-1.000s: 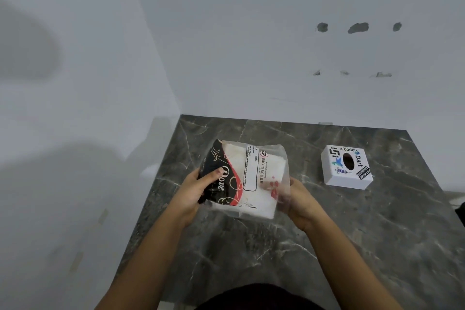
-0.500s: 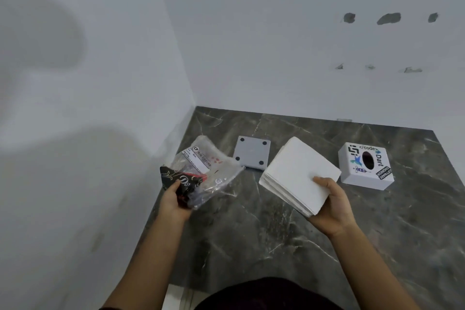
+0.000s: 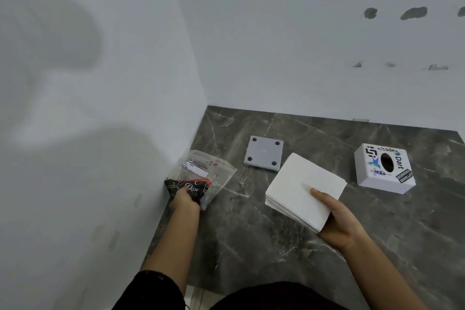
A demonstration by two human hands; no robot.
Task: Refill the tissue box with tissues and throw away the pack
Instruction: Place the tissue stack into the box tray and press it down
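Note:
My left hand (image 3: 185, 200) grips the empty clear plastic tissue pack (image 3: 201, 173) by its black and red end, close to the left wall above the counter. My right hand (image 3: 337, 221) holds a thick stack of white tissues (image 3: 302, 186) from below, thumb on top, over the counter's middle. The white tissue box (image 3: 383, 167), with stickers and an oval slot on top, stands on the counter to the right of the stack. A grey square plate with dark corner pads (image 3: 264, 153), perhaps the box's base, lies flat behind the stack.
The dark marble counter (image 3: 251, 246) meets a white wall on the left and another at the back. Its front edge runs just above my dark sleeve at the bottom.
The tissue stack has come out of the pack. My left hand carried the empty pack left to the wall; my right hand holds the stack. The grey plate is now uncovered.

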